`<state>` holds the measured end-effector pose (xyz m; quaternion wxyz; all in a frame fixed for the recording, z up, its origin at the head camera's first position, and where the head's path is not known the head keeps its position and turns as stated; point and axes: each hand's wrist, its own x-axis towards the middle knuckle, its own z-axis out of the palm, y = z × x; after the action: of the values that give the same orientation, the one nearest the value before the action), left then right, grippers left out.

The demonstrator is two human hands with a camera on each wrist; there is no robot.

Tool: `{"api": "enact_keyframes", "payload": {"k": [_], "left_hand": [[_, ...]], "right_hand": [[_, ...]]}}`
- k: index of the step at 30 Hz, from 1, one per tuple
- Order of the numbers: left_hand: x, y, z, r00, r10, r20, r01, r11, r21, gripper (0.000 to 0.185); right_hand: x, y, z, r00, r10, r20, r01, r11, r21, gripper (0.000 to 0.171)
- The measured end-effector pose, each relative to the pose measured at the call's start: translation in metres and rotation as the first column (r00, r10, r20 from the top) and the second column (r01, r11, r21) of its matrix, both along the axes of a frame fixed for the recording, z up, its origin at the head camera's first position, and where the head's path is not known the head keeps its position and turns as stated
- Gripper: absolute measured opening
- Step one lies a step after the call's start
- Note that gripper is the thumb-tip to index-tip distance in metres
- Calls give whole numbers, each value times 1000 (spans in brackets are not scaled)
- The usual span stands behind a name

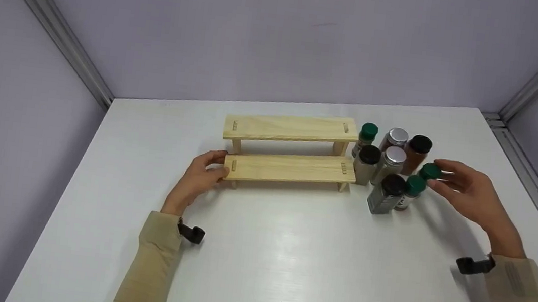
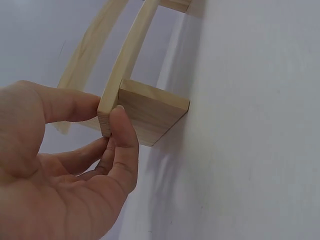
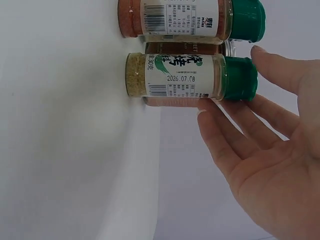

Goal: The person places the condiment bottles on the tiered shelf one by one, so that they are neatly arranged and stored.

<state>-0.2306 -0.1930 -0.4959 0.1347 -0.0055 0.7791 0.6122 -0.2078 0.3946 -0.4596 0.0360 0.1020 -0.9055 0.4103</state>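
Note:
My left hand pinches the left end of a low wooden shelf, thumb on its underside in the left wrist view, near the leg. Behind it stands a taller wooden shelf. My right hand has thumb and fingers on opposite sides of the green cap of a spice jar with a white label and tan powder. Its other fingers reach behind the jar. Right beside that jar is another green-capped spice jar, with reddish contents in the right wrist view.
Right of the shelves cluster several more jars: a black-capped grey jar, silver-capped jars, a black-capped brown jar, and a green-capped jar by the upper shelf. All stand on a white table before a pale wall.

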Motion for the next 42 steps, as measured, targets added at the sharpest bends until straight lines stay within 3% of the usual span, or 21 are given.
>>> {"api": "enact_keyframes", "payload": {"k": [11,16,23,31,37,42], "left_hand": [[-2,3,4,998,49,24,-48,998,-45,56],[-2,6,6,997,73,33,-72,996,-44,55],[-1,11,7,994,99,42,-97,994,-47,56],[-2,13,2,992,108,69,-109,994,4,53],[-1,12,1,990,126,62,-127,992,16,51],[-1,13,0,987,144,69,-145,989,7,51]], "right_hand": [[-5,-3,-6,998,-44,-42,44,999,-5,46],[-2,-1,3,997,-68,-40,69,997,30,46],[0,0,33,994,-80,-77,81,997,17,44],[2,-10,72,981,-65,-181,62,998,-19,43],[-3,-47,107,975,-36,-218,17,996,-90,42],[-9,-79,127,969,42,-242,-67,993,-95,40]]}}
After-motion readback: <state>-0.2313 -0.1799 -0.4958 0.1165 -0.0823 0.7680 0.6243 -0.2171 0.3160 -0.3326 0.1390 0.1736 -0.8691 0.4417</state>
